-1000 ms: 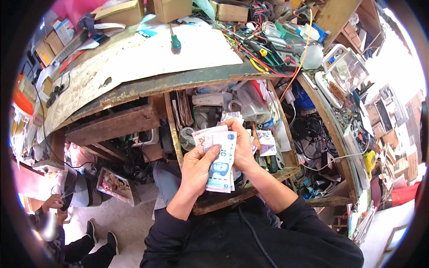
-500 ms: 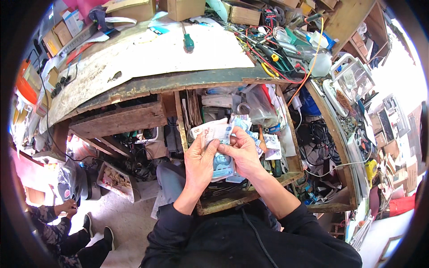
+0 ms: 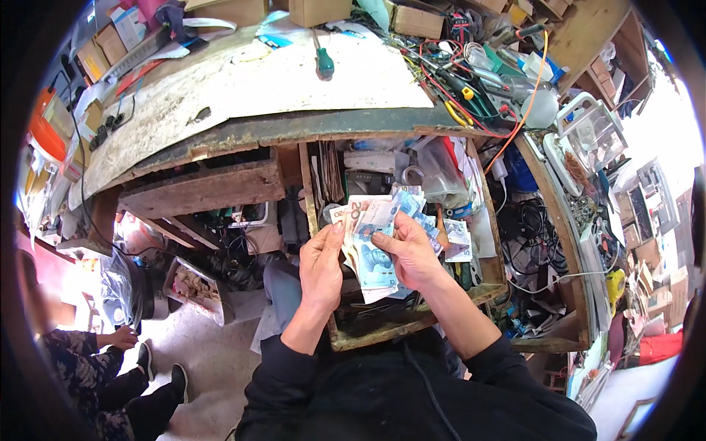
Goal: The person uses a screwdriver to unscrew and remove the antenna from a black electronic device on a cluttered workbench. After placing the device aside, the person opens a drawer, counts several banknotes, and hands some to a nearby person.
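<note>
Over an open wooden drawer [image 3: 413, 320], my two hands hold a fanned bundle of banknotes [image 3: 373, 259]. My left hand [image 3: 321, 268] is closed, its thumb and fingers pinching the left edge of the bundle, where pale brownish notes show. My right hand [image 3: 415, 253] pinches the blue notes on the right side, thumb on top. Behind my right hand, more loose banknotes [image 3: 457, 239] lie in the drawer. The drawer also holds a roll of tape [image 3: 412, 176] and clear plastic bags [image 3: 443, 176]. How many notes each hand holds cannot be made out.
A worn workbench [image 3: 243, 88] stands beyond the drawer, with a green-handled screwdriver [image 3: 323, 62] on it. Tools and red cables [image 3: 471, 92] crowd its right side. Tangled black cables [image 3: 535, 228] fill the compartment at right. Another person's hand [image 3: 121, 337] shows at lower left.
My hands have drawn slightly apart, and the notes are now spread into a fan with more of the blue and brownish ones showing. The whole view has shifted a little.
</note>
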Demonstrator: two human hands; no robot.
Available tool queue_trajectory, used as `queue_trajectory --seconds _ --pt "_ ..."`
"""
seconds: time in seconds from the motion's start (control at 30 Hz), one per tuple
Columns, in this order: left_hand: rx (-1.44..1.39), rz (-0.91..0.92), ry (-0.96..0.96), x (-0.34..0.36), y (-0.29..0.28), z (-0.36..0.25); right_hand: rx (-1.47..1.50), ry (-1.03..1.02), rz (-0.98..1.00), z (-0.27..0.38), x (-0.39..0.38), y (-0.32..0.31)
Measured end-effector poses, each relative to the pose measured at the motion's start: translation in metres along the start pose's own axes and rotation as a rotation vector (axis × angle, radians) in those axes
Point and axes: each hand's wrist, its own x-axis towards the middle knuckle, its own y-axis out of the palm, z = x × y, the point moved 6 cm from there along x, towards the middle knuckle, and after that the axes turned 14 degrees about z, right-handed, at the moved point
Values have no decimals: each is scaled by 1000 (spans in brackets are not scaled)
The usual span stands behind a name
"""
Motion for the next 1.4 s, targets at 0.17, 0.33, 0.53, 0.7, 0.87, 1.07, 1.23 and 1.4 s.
queue_trajectory --seconds 0.17,0.33,0.53,0.7,0.87,1.07,1.23,1.4 --pt "-14 -28 -16 -1 -4 5 35 43 56 -4 -2 -5" --pt "136 -60 30 -2 -7 0 7 44 40 -5 -2 -9" --pt "273 -93 77 -2 -11 -3 5 27 44 -3 -4 -8" --pt "274 -114 101 0 -4 -5 4 39 39 -8 -2 -15" --pt "240 -134 63 -1 -4 -2 40 25 3 -6 -4 -16" --pt "223 -20 13 0 -2 -1 30 25 -13 -8 -3 -20" --pt "225 -32 0 -3 -5 -1 62 54 -16 -11 -2 -19" --pt "239 -38 -5 -1 3 -5 43 33 -40 -11 -1 -24"
